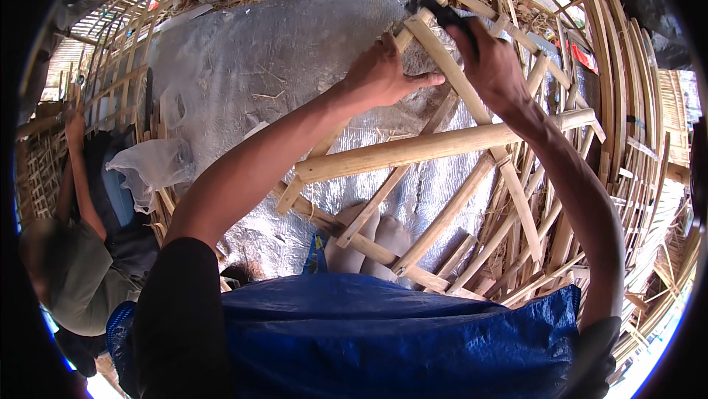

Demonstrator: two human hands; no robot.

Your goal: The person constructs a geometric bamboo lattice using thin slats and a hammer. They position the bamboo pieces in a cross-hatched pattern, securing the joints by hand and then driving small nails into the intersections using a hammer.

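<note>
A bamboo frame of crossed pieces stands in front of me, with a thick round bamboo pole (413, 150) running across its middle. My left hand (380, 74) grips a slanting bamboo slat near the far top of the frame, its fingers curled over the slat and its thumb stretched out to the right. My right hand (490, 63) is closed round a black hand tool (441, 12), whose exact kind I cannot make out. The tool's dark head lies at the far joint, where several slats meet. A flat slat (450, 67) slopes from there toward the pole.
Silvery sheeting (236, 67) covers the ground beneath the frame. Bamboo strips (634, 82) line the right side, with loose sticks piled below. Blue plastic (398, 332) covers my lap. At left, another person (85, 273) sits beside a clear plastic bag (155, 167) and bamboo lattice.
</note>
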